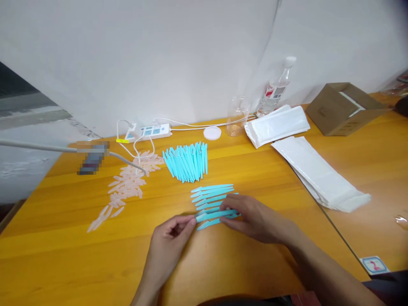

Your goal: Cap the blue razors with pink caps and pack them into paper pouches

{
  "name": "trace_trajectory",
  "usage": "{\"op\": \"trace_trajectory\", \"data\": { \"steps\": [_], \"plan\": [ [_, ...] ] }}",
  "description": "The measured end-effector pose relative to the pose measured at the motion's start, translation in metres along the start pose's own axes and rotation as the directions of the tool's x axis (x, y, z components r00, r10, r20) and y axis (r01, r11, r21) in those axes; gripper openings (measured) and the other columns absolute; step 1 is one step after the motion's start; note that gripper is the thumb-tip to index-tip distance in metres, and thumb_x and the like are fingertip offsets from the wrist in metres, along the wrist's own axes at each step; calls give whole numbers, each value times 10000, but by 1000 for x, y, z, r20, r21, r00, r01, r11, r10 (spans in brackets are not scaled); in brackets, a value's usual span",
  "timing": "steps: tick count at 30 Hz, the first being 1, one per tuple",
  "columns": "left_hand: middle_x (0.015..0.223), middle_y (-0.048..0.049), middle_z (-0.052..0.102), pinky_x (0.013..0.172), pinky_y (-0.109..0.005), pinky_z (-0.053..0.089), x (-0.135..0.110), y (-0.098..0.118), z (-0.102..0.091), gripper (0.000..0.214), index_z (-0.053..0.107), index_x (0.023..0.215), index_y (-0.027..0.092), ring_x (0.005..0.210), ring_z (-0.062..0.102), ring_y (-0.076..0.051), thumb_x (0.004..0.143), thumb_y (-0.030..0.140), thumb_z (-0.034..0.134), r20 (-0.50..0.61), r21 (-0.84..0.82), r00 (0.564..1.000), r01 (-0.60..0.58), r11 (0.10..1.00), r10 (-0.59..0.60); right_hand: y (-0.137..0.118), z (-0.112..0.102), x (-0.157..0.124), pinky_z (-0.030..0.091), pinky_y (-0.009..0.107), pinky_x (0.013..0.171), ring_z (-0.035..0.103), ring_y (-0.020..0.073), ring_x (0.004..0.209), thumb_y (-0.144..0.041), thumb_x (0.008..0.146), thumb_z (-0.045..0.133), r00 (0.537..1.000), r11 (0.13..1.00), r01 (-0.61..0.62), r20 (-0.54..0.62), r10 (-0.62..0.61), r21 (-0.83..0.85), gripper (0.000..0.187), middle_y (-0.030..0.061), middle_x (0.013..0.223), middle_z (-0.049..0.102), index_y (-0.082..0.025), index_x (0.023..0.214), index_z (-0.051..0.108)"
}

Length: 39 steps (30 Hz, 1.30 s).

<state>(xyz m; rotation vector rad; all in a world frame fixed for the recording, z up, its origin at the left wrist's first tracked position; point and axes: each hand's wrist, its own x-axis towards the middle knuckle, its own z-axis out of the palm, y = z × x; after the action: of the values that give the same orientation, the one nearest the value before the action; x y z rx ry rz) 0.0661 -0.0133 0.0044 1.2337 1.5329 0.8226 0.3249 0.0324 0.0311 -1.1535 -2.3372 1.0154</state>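
My right hand (251, 216) is closed on the right part of a turquoise eyebrow razor (210, 216), held just above a loose row of similar razors (213, 196) on the table. Thumb and forefinger of my left hand (170, 240) pinch together at the razor's left end; whether a small cap is between them is hidden. One more razor (208, 224) lies just below, nearest me. Farther back sits a dense bunch of turquoise razors (186, 161). Many translucent pale-pink slips, perhaps blade caps (127, 180), are spread to the left.
A white power strip (154, 131) with cables lies by the wall, near a blurred dark object (93, 159). Behind stand a round lid (212, 133), a clear jar (237, 119) and a water bottle (274, 91). White plastic packets (318, 174) and a cardboard box (334, 110) are right.
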Motion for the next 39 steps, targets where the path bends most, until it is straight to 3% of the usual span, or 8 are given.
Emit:
{"op": "trace_trajectory", "data": {
  "steps": [3, 7, 11, 16, 23, 27, 30, 39],
  "plan": [
    [749, -29, 712, 608, -225, 467, -18, -8, 1, 203, 781, 876, 220, 653, 596, -137, 866, 398, 683, 42, 161, 991, -129, 979, 123, -1, 17, -18, 473, 310, 814, 598, 195, 942, -250, 977, 555, 998, 996, 58, -16, -59, -63, 119, 56, 1001, 652, -231, 1021, 664],
    [864, -43, 713, 668, -231, 482, -30, -16, 3, 160, 763, 955, 241, 755, 633, -152, 920, 310, 623, 110, 285, 963, -269, 920, 247, 4, 36, -32, 473, 361, 798, 555, 225, 906, -217, 960, 570, 993, 975, 36, -104, -61, -221, 115, 72, 946, 621, -221, 965, 685],
    [916, -62, 699, 744, -254, 499, -31, -16, 4, 172, 737, 1043, 229, 830, 650, -171, 924, 271, 619, 87, 415, 932, -354, 838, 351, 7, 40, -38, 461, 378, 796, 530, 239, 920, -210, 936, 602, 977, 954, -8, -204, -56, -299, 85, 89, 971, 606, -208, 956, 685],
    [842, -40, 665, 701, -267, 491, -30, -21, 4, 154, 731, 1034, 232, 766, 630, -163, 906, 253, 650, 131, 503, 874, -465, 728, 467, 9, 40, -40, 427, 347, 760, 516, 215, 871, -221, 922, 636, 977, 947, -4, -204, -66, -322, 87, 58, 891, 592, -235, 873, 706],
    [862, -41, 661, 694, -289, 503, -24, -25, 3, 142, 713, 1038, 225, 775, 625, -167, 913, 247, 648, 93, 532, 855, -476, 700, 511, 12, 46, -31, 430, 325, 742, 513, 201, 844, -212, 959, 582, 961, 950, 26, -252, -109, -312, 171, 63, 857, 594, -221, 850, 714],
    [1142, -76, 689, 877, -369, 512, -19, -23, 4, 343, 668, 1225, 252, 1010, 624, -224, 883, 240, 695, 111, 594, 788, -541, 596, 606, 13, 48, -30, 458, 347, 762, 520, 208, 852, -205, 947, 597, 946, 951, 32, -297, -128, -307, 132, 79, 889, 604, -208, 978, 725],
    [1257, -49, 690, 929, -406, 484, -16, -22, 8, 357, 670, 1230, 260, 1067, 601, -241, 878, 208, 699, 168, 623, 737, -594, 508, 655, 16, 52, -31, 471, 360, 770, 526, 215, 870, -208, 935, 617, 933, 939, 32, -328, -151, -342, 152, 95, 945, 609, -207, 1046, 720],
    [1130, 2, 762, 870, -382, 454, -10, -16, 11, 258, 716, 1122, 238, 999, 619, -216, 877, 159, 697, 210, 605, 691, -648, 463, 692, 16, 56, -32, 483, 357, 753, 529, 214, 863, -225, 924, 645, 929, 944, 34, -336, -151, -329, 123, 89, 915, 611, -217, 1004, 737]
  ]
}}
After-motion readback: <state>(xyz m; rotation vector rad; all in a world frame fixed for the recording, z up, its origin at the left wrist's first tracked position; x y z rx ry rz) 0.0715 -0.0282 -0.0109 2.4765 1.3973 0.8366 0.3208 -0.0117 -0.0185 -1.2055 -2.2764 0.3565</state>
